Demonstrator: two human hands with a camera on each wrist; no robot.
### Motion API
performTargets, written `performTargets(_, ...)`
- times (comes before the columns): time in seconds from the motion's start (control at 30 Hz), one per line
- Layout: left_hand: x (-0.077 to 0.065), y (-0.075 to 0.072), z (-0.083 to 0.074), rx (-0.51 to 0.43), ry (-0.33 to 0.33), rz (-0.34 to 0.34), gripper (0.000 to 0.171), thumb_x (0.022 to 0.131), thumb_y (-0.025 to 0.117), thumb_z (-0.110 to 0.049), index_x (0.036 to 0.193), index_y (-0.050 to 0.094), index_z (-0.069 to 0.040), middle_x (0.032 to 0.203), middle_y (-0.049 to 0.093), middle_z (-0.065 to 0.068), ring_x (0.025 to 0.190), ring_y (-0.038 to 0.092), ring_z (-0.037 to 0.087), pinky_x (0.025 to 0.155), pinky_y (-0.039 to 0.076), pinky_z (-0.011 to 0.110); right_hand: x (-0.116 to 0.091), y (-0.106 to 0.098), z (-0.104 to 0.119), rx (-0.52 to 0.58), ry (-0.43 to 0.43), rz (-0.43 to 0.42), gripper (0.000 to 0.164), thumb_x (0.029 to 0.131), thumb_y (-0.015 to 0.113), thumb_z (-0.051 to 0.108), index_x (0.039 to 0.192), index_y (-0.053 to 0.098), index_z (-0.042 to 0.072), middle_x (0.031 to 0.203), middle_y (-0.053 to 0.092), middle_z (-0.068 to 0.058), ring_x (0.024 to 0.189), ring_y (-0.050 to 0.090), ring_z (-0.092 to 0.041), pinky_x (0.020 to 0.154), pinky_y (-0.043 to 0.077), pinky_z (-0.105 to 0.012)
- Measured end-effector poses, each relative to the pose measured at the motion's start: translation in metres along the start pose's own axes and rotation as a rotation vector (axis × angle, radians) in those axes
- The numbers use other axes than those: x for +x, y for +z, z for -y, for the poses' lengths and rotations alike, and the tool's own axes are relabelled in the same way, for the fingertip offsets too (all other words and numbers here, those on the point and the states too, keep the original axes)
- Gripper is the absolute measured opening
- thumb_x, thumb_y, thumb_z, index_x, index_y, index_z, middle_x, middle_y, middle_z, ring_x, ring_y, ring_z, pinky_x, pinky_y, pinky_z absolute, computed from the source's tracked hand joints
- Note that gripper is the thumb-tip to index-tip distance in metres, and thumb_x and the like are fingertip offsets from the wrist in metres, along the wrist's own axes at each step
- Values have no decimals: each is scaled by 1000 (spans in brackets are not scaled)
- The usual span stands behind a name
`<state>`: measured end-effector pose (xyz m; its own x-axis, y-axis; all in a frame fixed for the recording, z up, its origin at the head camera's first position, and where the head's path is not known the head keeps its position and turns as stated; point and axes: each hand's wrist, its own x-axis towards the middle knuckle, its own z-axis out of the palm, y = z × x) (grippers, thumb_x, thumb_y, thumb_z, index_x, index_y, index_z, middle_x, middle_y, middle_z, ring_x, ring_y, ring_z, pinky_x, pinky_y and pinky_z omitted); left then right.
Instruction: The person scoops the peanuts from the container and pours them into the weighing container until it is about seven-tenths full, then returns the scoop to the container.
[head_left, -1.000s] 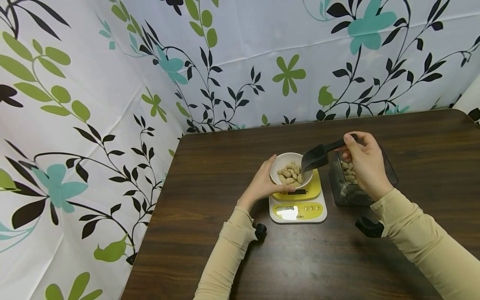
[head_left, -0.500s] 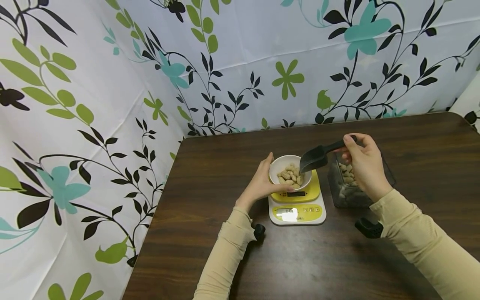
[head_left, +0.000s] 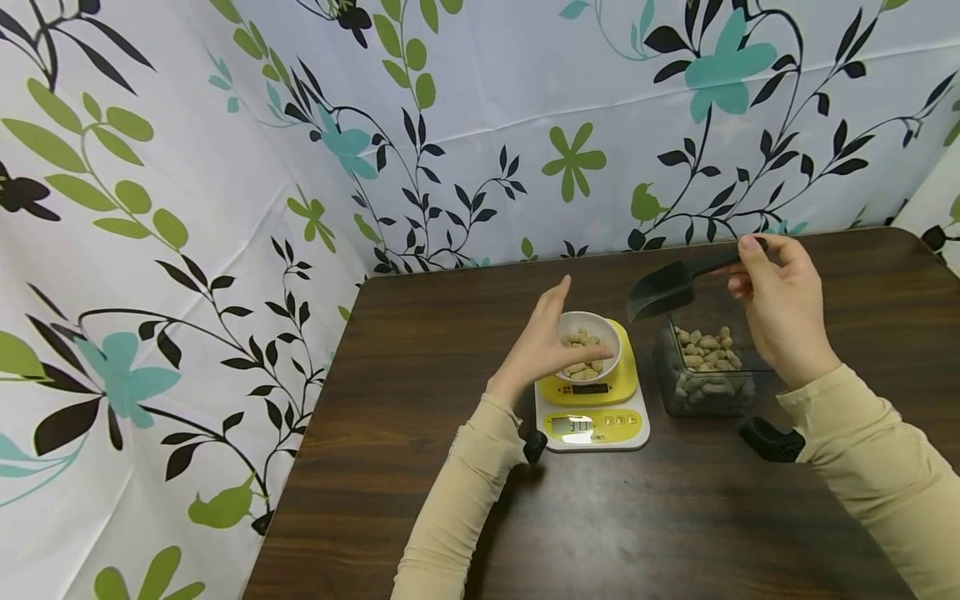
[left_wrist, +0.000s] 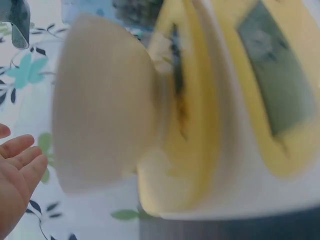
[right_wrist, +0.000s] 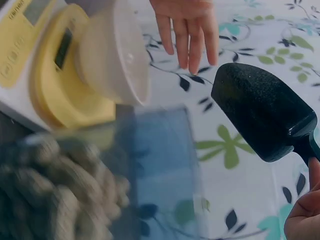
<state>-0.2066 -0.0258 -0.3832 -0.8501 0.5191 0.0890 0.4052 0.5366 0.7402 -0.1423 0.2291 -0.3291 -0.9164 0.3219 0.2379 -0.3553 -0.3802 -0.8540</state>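
On the yellow-and-white kitchen scale (head_left: 633, 421) stands a white bowl (head_left: 613, 329) with peanuts (head_left: 581, 340) in it. My left hand (head_left: 543, 337) hovers at the bowl's left side with fingers and thumb spread; in the left wrist view the fingers (left_wrist: 22, 155) are clear of the bowl (left_wrist: 102, 100). Pinched by its handle, a black scoop (head_left: 662, 290) hangs tilted from my right hand (head_left: 787, 304), above and left of the clear container. In the right wrist view the blade of the scoop (right_wrist: 260, 107) shows no peanuts. The scale's display (head_left: 572, 426) is lit.
A clear plastic container (head_left: 667, 392) of peanuts (head_left: 708, 350) stands right of the scale on the dark wooden table (head_left: 375, 417). Behind and to the left hangs a leaf-patterned curtain (head_left: 465, 100). Black straps sit at both wrists.
My left hand has let go of the bowl and lifted. My right hand has moved up and right with the scoop, away from the bowl. The display reading has changed.
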Motion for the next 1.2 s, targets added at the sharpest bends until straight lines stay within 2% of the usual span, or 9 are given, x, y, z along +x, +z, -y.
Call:
performTargets(0.2,11,3,-25,19,40,55,108,71,74,-56,146,-2,-43,156,11,-9,144,20,15,110,32,47,6,-13,16,144,-92,-85,27,83,68,11,103,53,1,72,65,-7,57,54,-11,53,43,-16)
performTargets(0.3,15,8,-36,28,52,81,107,72,72,-56,146,-4,-43,156,9,-10,144,18,12,112,31,44,8,-22,22,133,-120,-122,28,83,68,11,105,55,0,72,65,-8,57,53,-12,52,42,-16)
performTargets(0.43,18,18,-49,20,61,116,104,76,70,-54,146,-6,-42,157,8,-10,144,17,11,113,31,39,7,-29,23,-17,-152,-198,25,83,68,11,104,59,1,68,66,-5,53,51,-11,52,41,-15)
performTargets(0.6,22,35,-60,14,81,155,99,80,65,-53,147,-6,-38,157,7,-9,144,17,10,112,32,36,6,-34,18,-303,-145,-260,18,86,66,11,103,65,8,60,63,4,51,49,-7,46,35,-14)
performTargets(0.7,24,44,-65,23,85,168,98,81,64,-54,148,-6,-37,157,8,-9,144,18,9,112,32,34,4,-37,13,-572,-122,-241,20,89,63,16,108,65,16,58,59,15,53,48,-2,42,28,-17)
performTargets(0.8,25,54,-69,64,92,167,98,81,62,-56,148,-6,-34,157,9,-8,143,19,8,112,31,30,2,-41,10,-831,-137,-199,25,91,61,24,115,64,22,60,54,26,55,47,4,43,28,-16)
performTargets(0.87,26,60,-70,87,91,173,99,81,61,-58,148,-6,-32,157,9,-7,143,19,8,113,30,29,1,-43,8,-945,-165,-165,28,91,61,27,118,63,22,62,53,33,56,47,9,46,30,-14)
performTargets(1.0,26,68,-71,123,78,182,101,80,59,-62,148,-8,-30,157,8,-6,144,18,9,113,29,28,-1,-42,7,-1090,-249,-101,31,91,61,29,120,62,18,66,49,42,58,45,16,51,32,-8)
performTargets(1.2,24,73,-72,149,60,191,102,79,57,-65,148,-10,-29,158,2,-6,145,14,10,114,29,30,-3,-39,8,-1173,-307,-22,32,90,62,28,121,62,18,65,44,37,56,40,11,50,30,-8)
